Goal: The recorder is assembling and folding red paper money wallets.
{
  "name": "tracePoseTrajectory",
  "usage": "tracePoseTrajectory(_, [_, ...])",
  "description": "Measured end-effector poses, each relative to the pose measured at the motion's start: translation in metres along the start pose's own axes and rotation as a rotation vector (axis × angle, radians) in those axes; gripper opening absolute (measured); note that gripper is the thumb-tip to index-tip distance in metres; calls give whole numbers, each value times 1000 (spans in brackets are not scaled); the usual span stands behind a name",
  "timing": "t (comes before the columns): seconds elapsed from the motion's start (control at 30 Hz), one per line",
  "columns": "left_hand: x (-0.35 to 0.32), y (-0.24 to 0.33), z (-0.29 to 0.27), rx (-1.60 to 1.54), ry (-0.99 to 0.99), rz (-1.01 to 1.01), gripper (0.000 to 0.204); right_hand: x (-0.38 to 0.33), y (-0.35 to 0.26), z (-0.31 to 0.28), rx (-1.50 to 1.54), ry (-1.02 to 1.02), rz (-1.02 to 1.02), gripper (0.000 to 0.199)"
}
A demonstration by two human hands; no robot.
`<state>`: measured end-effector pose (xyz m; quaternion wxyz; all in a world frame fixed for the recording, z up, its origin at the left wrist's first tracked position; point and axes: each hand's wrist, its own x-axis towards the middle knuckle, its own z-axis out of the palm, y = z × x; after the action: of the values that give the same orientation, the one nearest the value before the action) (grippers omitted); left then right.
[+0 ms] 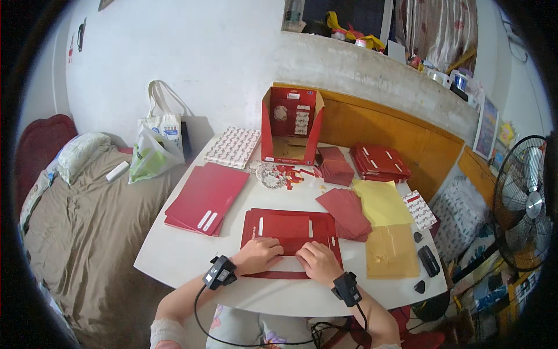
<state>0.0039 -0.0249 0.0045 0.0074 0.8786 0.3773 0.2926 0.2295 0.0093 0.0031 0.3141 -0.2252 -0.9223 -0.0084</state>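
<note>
Head view: on the worktop (pixel 165 256), a dark red sheet (pixel 250 228) is lying in front of the person, with a smaller red panel (pixel 286 225) on it. The left hand (pixel 260 256) and right hand (pixel 319 262) are curling over the panel's near part; I cannot tell whether either grip is pinching or just pressing. Uneven pressure could be creasing it. Fanned red cards (pixel 347 212) are crowding the right side, risking a knock; bare room is lying leftward and toward the near edge.
</note>
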Motion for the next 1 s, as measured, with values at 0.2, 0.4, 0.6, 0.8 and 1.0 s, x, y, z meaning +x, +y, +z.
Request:
tracePoseTrajectory(0.2, [0,8,-4,-60,24,3,11,0,-2,-2,46,-7,18,11])
tracePoseTrajectory(0.4, [-7,7,-5,-47,15,64,13,-5,-8,-4,-9,-116,-2,7])
tracePoseTrajectory(0.6, [-9,14,-10,-42,-31,90,16,-9,-19,-8,-89,-149,-79,11])
tracePoseTrajectory(0.8, [-10,14,-8,17,-45,132,16,-9,-21,-6,-34,-130,-44,14])
tracePoseTrajectory(1.0, [-9,15,-7,18,-22,109,15,-9,-21,-2,36,-145,70,13])
